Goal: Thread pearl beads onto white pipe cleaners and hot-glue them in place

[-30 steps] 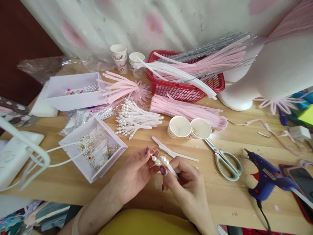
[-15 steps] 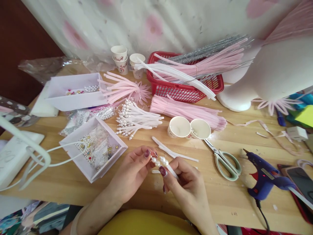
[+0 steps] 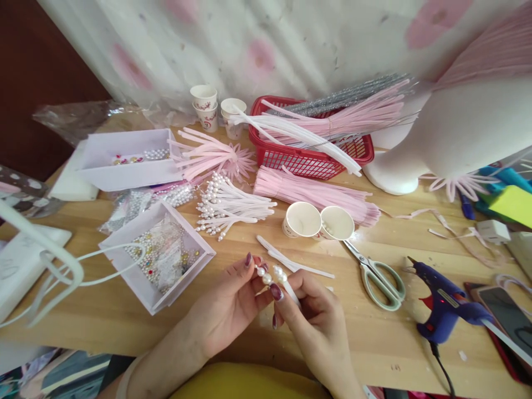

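My left hand [image 3: 233, 302] and my right hand [image 3: 313, 318] meet low in the middle, both pinching one white strip tipped with pearls [image 3: 272, 276]. The left fingertips close on the pearl end; the right thumb and fingers grip the strip's stem just below. Just beyond the hands lie loose white strips [image 3: 291, 260] on the wooden table [image 3: 103, 316]. A pile of finished pearl-tipped strips [image 3: 228, 205] lies further back, to the left.
A tray of beads [image 3: 160, 255] sits left of my hands, another tray [image 3: 124, 160] behind it. Two paper cups [image 3: 318, 221], scissors [image 3: 376, 274] and a blue glue gun [image 3: 444, 302] lie to the right. A red basket [image 3: 307, 147] of pink strips and a white foam form [image 3: 457, 133] stand behind.
The hands have held their pinch on the pearl strip and dropped slightly lower in the picture; the view has tilted up a little. Nothing on the table has moved.
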The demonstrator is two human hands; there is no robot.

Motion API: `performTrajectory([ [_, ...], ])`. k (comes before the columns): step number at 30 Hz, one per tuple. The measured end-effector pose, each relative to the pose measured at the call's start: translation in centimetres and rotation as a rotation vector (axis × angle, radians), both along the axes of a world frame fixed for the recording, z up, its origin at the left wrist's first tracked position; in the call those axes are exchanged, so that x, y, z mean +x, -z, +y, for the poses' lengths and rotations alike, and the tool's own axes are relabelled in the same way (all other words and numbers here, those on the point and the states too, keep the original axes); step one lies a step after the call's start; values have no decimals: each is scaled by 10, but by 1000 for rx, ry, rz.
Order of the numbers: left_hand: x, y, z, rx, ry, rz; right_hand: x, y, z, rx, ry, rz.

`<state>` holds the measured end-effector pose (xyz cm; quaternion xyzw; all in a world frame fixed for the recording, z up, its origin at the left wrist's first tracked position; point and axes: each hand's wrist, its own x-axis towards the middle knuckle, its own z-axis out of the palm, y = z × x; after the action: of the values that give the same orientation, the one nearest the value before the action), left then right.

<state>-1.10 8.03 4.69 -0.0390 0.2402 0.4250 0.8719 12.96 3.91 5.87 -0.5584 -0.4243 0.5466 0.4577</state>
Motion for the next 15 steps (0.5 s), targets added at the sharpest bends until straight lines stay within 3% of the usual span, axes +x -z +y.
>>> performTrajectory([
  [5,-1,-3,1,0,7,-8,-1,-4,-2,-17,32,-46],
  [10,-7,-3,1,-116,37,-18,2,2,-5,79,-52,-47],
  [15,-12,-3,0,-155,90,-63,1,-7,-8,7,-35,-111],
])
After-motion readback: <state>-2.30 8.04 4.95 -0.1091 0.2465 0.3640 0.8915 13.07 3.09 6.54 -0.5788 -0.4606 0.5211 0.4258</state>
